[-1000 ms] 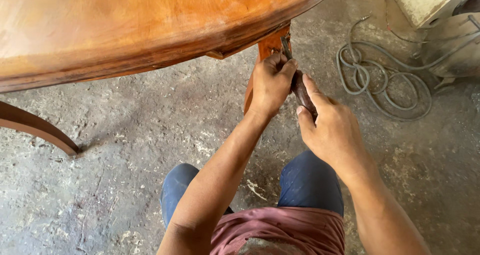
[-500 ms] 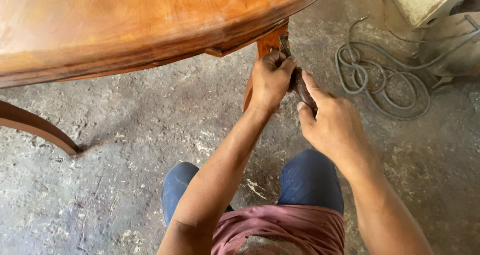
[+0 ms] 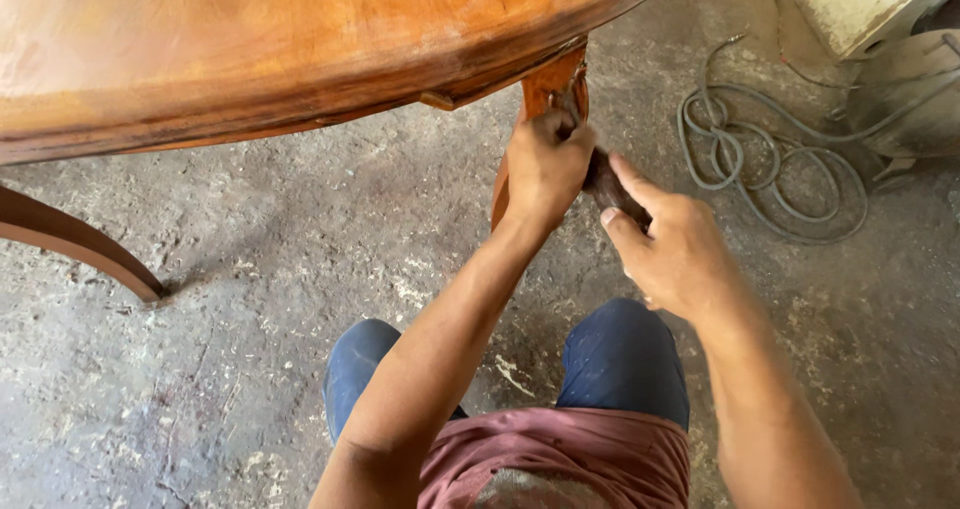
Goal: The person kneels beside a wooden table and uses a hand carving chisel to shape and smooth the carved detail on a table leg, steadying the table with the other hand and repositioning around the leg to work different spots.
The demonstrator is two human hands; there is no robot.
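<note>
Left hand (image 3: 545, 169) clamped on table leg (image 3: 535, 94) | right hand (image 3: 672, 251), 4 o'clock, fingers closed on dark cloth (image 3: 605, 181), mostly hidden | tabletop (image 3: 250, 49) cut off.

Dusty concrete floor (image 3: 250, 369); hose coil (image 3: 770, 169), table legs (image 3: 75, 244), seemingly wood chips.

The table top (image 3: 250, 39) is wood — reddish-brown, smooth, with a soft sheen and a darker moulded edge; the table leg (image 3: 545, 89) below that edge is the same polished wood; the floor (image 3: 250, 269) under the table is rough, matt grey concrete, dusty; the coiled hose (image 3: 760, 159) right of the leg looks like dull grey rubber.
</note>
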